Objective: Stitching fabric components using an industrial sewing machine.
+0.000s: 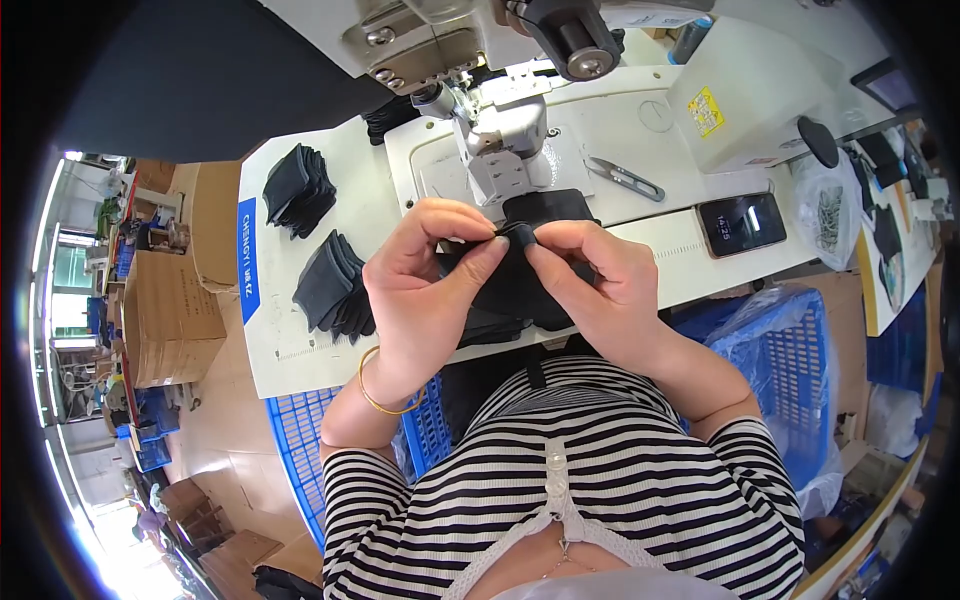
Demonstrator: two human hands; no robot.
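Note:
Between my hands is a piece of black fabric (515, 290), pinched along its upper edge in front of the sewing machine (505, 140). My left hand (425, 285) closes thumb and forefinger on that edge. A short distance to its right, my right hand (600, 285) pinches the same edge. The lower part of the cloth hangs at the table's front edge, partly hidden by my hands. Another flat black piece (550, 206) lies just behind my fingertips, by the machine's base. To the left are two stacks of black fabric pieces, a farther stack (298, 190) and a nearer stack (335, 285).
Thread snips (626, 179) and a phone (742, 224) lie on the white table (270, 345) at the right. Blue plastic baskets, a left basket (300, 425) and a right basket (790, 350), stand below it. A clear bag (828, 215) hangs at the far right.

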